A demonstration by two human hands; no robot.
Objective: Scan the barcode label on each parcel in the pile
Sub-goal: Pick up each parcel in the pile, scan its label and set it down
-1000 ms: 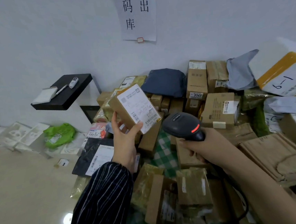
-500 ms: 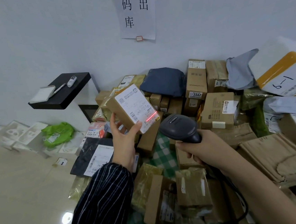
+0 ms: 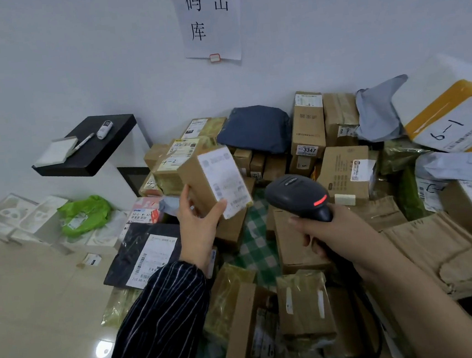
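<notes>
Parcel (image 3: pixel 197 179), a small cardboard box, is pinched at its lower corner by our left hand (image 3: pixel 196 228) above the pile (image 3: pixel 340 168), white label (image 3: pixel 225 180) facing the barcode scanner (image 3: pixel 297 196) gripped in our right hand (image 3: pixel 332 233). We should steady the box and square its barcode to the scanner's nose before triggering.

The tiled floor (image 3: pixel 34 313) bore the parcel pile (image 3: pixel 341 174), a black mailer (image 3: pixel 129 255), a green parcel bag (image 3: pixel 85 213) and white foam trays (image 3: pixel 10 215).
</notes>
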